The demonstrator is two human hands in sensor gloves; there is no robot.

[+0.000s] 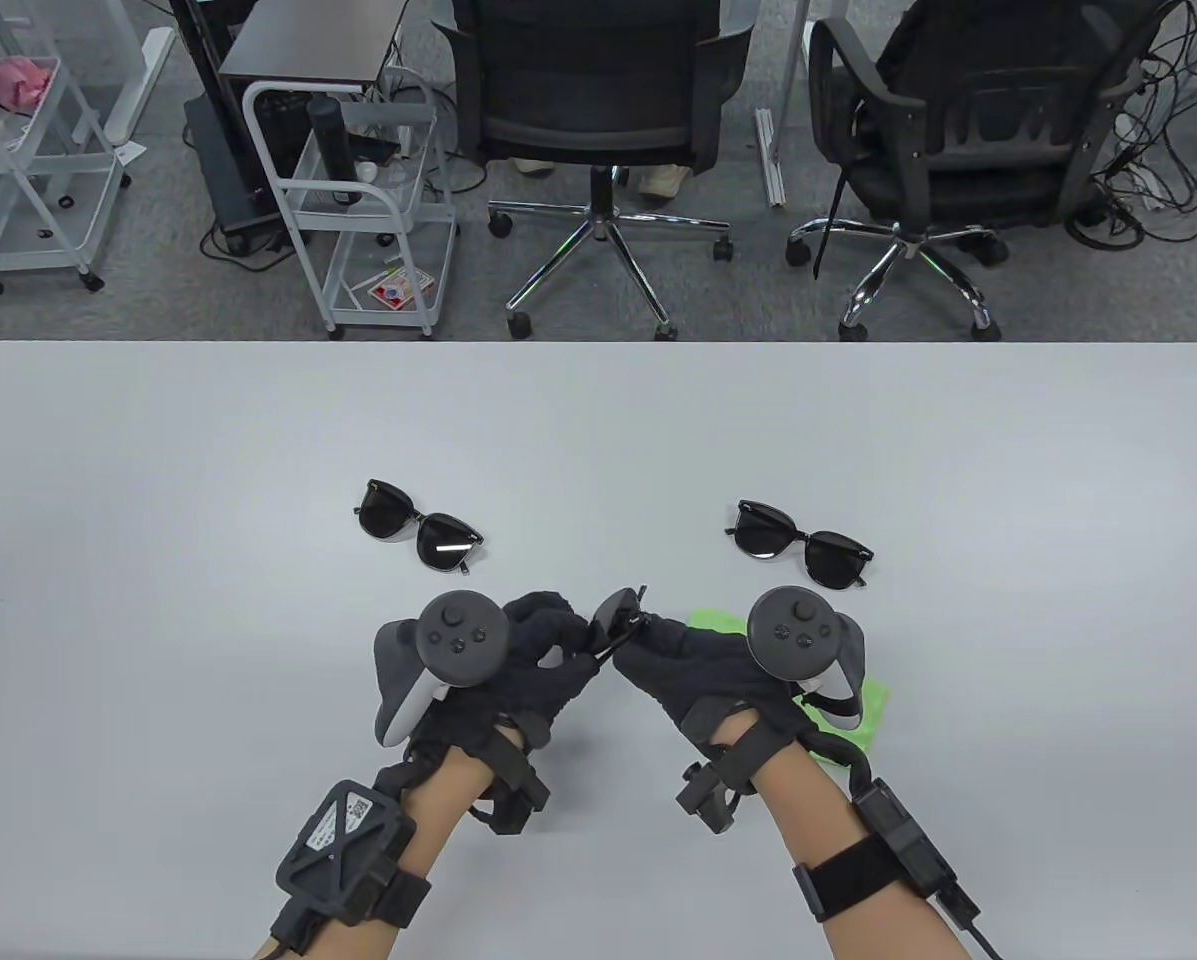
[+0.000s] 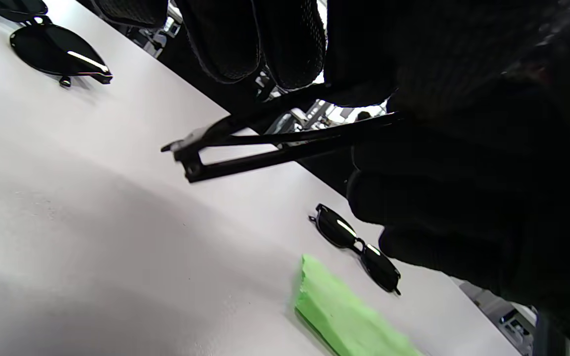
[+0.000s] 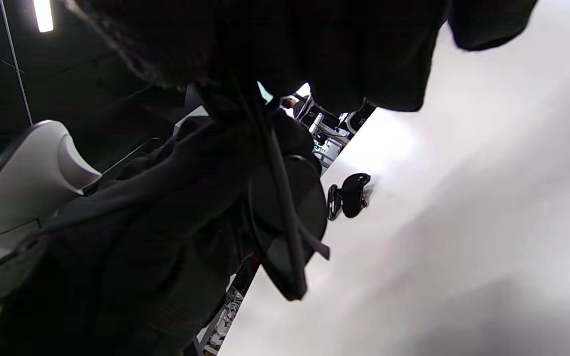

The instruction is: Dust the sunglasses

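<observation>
Both gloved hands meet low in the table view, above the near part of the white table (image 1: 158,450), and share a third pair of sunglasses (image 1: 618,622) held up off the surface between them. On the left hand (image 1: 533,655) the fingers are curled in toward the frame; the left wrist view shows two fingertips (image 2: 290,44) pressed against the folded black temple arms, so this hand pinches the held pair. From the other side the right hand (image 1: 693,665) has its fingers closed around the same frame, one dark lens standing up just past its knuckles. Each hand carries a grey tracker (image 1: 458,635) on its back. Partly hidden under the right hand and wrist, a bright green cloth (image 1: 873,715) lies flat on the table. Farther out rest two more black pairs, lenses up and well apart from each other: the left sunglasses (image 1: 420,525) beyond the left hand, the right sunglasses (image 1: 800,542) beyond the right one. Past the far table edge stand two black office chairs (image 1: 598,110) and a white wire cart (image 1: 358,200)
</observation>
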